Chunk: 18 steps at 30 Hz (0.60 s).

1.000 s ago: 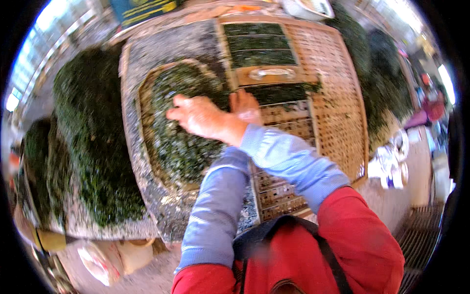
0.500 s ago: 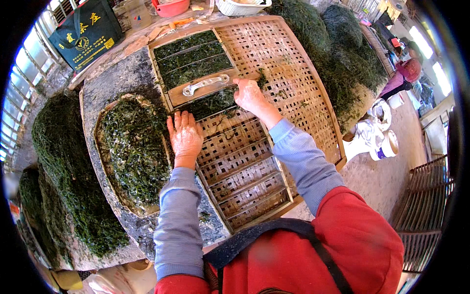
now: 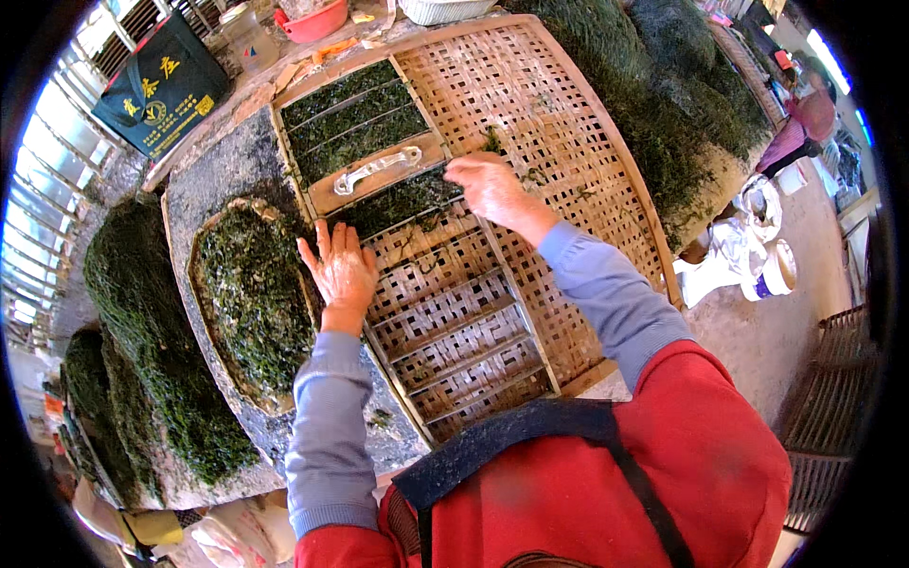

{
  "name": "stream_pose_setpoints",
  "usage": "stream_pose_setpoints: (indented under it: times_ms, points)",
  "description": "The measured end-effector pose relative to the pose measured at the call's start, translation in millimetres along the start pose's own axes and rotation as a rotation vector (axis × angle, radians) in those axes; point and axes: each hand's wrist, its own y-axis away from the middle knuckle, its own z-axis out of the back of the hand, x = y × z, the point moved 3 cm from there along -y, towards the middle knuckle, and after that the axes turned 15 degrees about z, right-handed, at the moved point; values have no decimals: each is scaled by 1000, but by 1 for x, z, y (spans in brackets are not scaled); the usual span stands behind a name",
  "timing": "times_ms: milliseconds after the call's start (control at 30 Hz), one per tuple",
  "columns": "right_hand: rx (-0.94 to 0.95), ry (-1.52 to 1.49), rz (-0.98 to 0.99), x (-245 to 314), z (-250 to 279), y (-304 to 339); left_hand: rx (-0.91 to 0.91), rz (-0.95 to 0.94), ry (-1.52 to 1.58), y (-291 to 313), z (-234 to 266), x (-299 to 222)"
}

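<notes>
On the woven mat (image 3: 578,180) lies the frame (image 3: 517,295), a slatted rack set lengthwise away from the person. Placed flat, it presumably lets the mat act as a floor for each slot. The bar (image 3: 327,197) spans the frame crosswise; its pale handle (image 3: 377,171) faces upward, likely for easy grip.

Left hand (image 3: 343,276): laid over the left rail, near the end of the slot just below the bar. The fingers are extended and parted, with nothing visibly gripped; the posture suggests steadying. Right hand (image 3: 492,192): at the right rail, by the other end of that slot, fingers bent and gathered. Whether they pinch any strand cannot be told. The tub (image 3: 196,282) stands on the grey surface (image 3: 225,159) just left of the frame, probably for short reach.

Condition of the greens (image 3: 355,123): dark, moist-looking, finely shredded. They fill the far slots in flat layers; the slot below the bar carries a dark band with loose strands at its near edge. Mat weave shows through the nearer slots. A mound (image 3: 254,298) of similar colour, flecked with paler spots, sits in the tub.
</notes>
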Motion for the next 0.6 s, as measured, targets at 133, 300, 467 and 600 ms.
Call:
stream_pose_setpoints:
  times_ms: [133, 300, 467, 600]
  points:
    - [-131, 93, -128, -19, 12, 14, -3, -114, 216, -4, 27, -45]
    - [-4, 5, -54, -39, -17, 10, 333, -277, 298, -20, -32, -111]
    - [277, -48, -163, -58, -21, -18, 436, -328, 70, -34, -22, -133]
    - [133, -484, -22, 9, 18, -80, 601, -279, -14, -34, -30, -126]
